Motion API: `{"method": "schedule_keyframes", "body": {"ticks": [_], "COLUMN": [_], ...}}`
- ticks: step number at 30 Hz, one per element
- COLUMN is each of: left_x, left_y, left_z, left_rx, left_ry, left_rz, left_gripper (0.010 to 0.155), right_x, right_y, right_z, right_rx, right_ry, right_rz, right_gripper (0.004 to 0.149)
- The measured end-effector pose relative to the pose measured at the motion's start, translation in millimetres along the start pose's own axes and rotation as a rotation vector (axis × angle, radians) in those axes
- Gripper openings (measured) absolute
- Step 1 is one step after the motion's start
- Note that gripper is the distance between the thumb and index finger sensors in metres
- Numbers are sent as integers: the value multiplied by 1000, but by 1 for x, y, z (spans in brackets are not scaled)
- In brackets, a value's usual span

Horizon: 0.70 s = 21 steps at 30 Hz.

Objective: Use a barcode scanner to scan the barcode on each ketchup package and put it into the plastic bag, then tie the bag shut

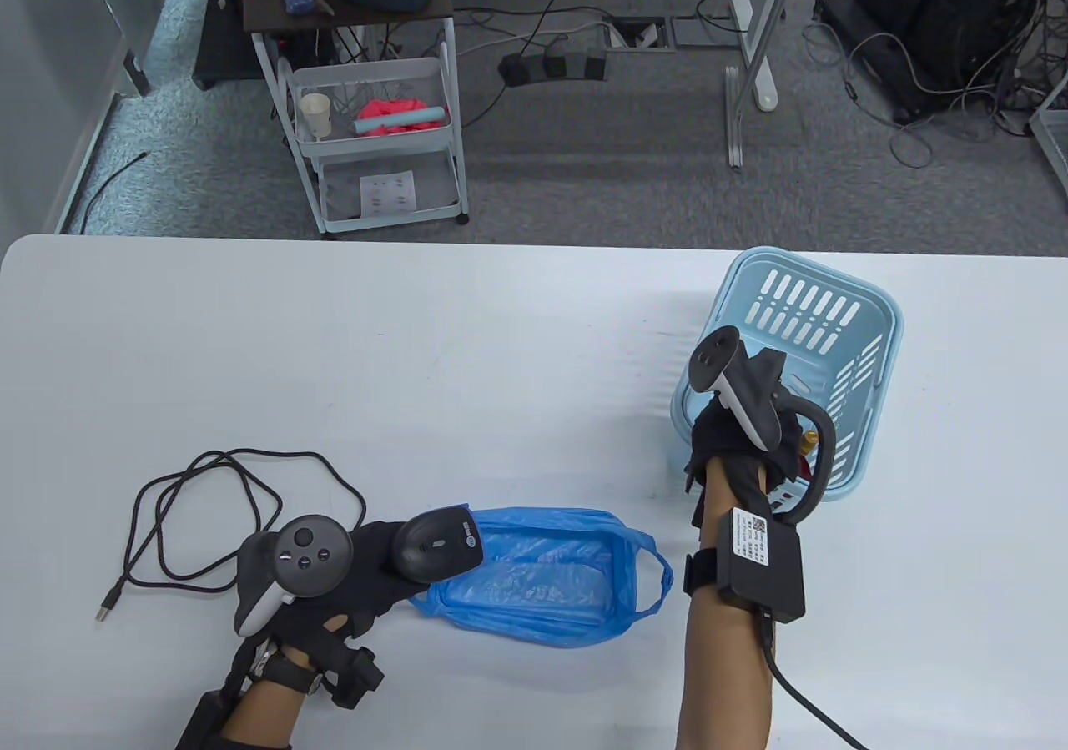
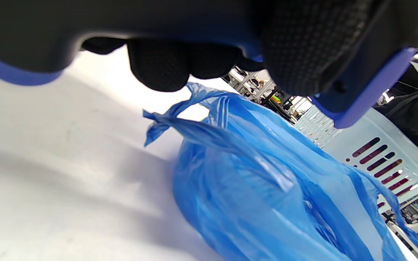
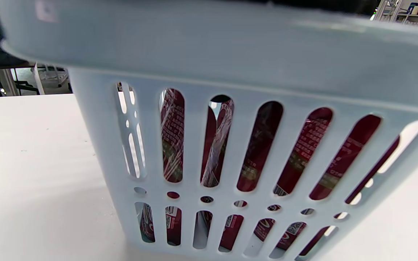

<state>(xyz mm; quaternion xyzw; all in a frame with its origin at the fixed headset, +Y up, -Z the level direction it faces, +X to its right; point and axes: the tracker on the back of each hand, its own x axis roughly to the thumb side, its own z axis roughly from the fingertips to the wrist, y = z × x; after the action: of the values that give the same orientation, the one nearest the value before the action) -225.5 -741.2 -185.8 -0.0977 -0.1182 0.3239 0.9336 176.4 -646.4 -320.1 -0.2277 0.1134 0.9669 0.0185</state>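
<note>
Two hands engaged: left hand (image 1: pixel 334 571) grips the barcode scanner (image 1: pixel 435 543) beside the plastic bag (image 1: pixel 551 575); right hand (image 1: pixel 738 429) reaches into the basket (image 1: pixel 868 341) holding ketchup packages (image 3: pixel 296 156), grip hidden. Risks: tilted basket tipping; flat bag mouth blocking insertion

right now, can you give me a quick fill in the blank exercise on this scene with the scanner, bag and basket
1. The left hand holds the barcode ____.
2. The plastic bag lying on the table is ____ in colour.
3. The right hand reaches into the light blue ____.
4. Through the slots of the basket, dark ____ ketchup packages show.

Missing words: scanner; blue; basket; red
</note>
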Motion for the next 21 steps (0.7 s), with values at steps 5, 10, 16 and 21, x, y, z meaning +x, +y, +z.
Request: {"method": "schedule_keyframes", "body": {"ticks": [5, 10, 16, 21], "left_x": [0, -1, -1, -2], "left_y": [0, 1, 1, 1], "left_z": [0, 0, 1, 1], "left_rx": [3, 9, 14, 12], "left_ry": [1, 4, 5, 11], "left_rz": [-5, -1, -1, -1], "left_gripper": [50, 50, 50, 50], "right_x": [-3, -7, -10, -14], "right_y": [1, 1, -3, -17], "right_z": [-1, -1, 2, 9], "right_rx": [-25, -50, -83, -136], "right_ry": [-11, -25, -39, -52], "right_rz": [-31, -67, -68, -105], "right_gripper": [44, 43, 43, 43]}}
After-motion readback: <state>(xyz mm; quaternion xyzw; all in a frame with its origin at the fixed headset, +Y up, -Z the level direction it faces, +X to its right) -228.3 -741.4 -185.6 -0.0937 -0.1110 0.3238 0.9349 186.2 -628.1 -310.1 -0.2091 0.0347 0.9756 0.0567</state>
